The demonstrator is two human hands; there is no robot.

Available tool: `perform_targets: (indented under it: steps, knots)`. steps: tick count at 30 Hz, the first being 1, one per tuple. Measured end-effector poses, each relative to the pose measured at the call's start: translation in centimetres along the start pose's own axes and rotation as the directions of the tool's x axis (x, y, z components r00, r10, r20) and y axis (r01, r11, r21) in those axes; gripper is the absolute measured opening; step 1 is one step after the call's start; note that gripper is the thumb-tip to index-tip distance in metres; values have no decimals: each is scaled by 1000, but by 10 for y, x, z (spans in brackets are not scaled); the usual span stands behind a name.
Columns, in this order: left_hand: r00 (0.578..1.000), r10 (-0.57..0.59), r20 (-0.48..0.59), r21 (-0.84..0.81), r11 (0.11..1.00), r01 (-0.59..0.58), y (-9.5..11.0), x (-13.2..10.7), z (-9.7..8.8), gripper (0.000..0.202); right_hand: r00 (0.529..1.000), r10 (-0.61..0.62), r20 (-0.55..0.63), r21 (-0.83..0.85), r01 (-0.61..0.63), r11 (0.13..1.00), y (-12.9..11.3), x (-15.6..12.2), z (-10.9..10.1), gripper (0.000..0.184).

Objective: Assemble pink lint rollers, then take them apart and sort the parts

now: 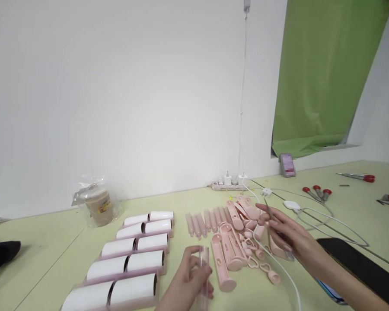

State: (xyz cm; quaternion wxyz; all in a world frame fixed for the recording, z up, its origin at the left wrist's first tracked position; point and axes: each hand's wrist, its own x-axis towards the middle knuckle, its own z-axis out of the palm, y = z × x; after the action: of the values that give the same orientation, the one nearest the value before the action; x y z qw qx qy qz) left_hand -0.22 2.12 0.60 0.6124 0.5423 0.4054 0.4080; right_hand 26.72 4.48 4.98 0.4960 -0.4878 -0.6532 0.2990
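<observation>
My left hand (186,280) is closed round a clear pink plastic tube (203,270) near the table's front edge. My right hand (287,235) pinches thin metal tweezers (268,211), tips pointing up and away, above a heap of pink plastic parts (243,235). Pink handle shells (225,259) lie between the two hands. A row of pink tubes (207,220) lies just beyond them.
White lint-roller refills (132,255) lie in pairs at the left. A wrapped cup (99,205) stands near the wall. A power strip (228,183) with a white cable (317,216), red-handled tools (317,192) and a dark tablet (359,268) sit at the right.
</observation>
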Motion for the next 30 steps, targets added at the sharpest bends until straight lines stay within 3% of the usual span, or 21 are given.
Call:
perform_targets:
  steps: [2, 4, 7, 9, 11, 14, 16, 19, 25, 30]
  knots:
    - [998, 56, -26, 108, 993, -53, 4, 16, 7, 46, 999, 31, 8, 122, -32, 992, -1, 11, 9, 44]
    - [985, 124, -119, 307, 948, -82, 6, 32, 8, 40, 1000, 7, 29, 126, -11, 992, 1, 25, 15, 44]
    - [914, 256, -314, 577, 816, -31, 12, 56, 4, 37, 985, -77, 157, -104, 94, 990, 3, 52, 20, 42]
    - [850, 314, -423, 668, 742, 59, 17, 74, 1, 41, 936, -86, 342, -299, 195, 934, 2, 68, 22, 41]
    - [812, 315, -491, 695, 704, 147, 20, 92, 0, 50, 857, -40, 513, -402, 281, 871, 0, 77, 22, 38]
    - [801, 279, -529, 718, 651, 247, 13, 112, -1, 55, 762, 32, 647, -457, 354, 816, -4, 77, 19, 32]
    - [808, 271, -523, 743, 609, 277, 4, 118, -1, 55, 731, 78, 678, -518, 401, 755, -3, 70, 16, 32]
    - [800, 293, -523, 776, 552, 305, -9, 123, 1, 55, 740, 137, 659, -631, 445, 635, 0, 60, 14, 32]
    - [759, 347, -551, 793, 501, 347, -18, 130, 2, 53, 820, 192, 539, -812, 446, 377, -1, 56, 16, 46]
    - [752, 386, -535, 808, 495, 320, -27, 135, -8, 47, 864, 188, 468, -867, 407, 286, -14, 57, 8, 33]
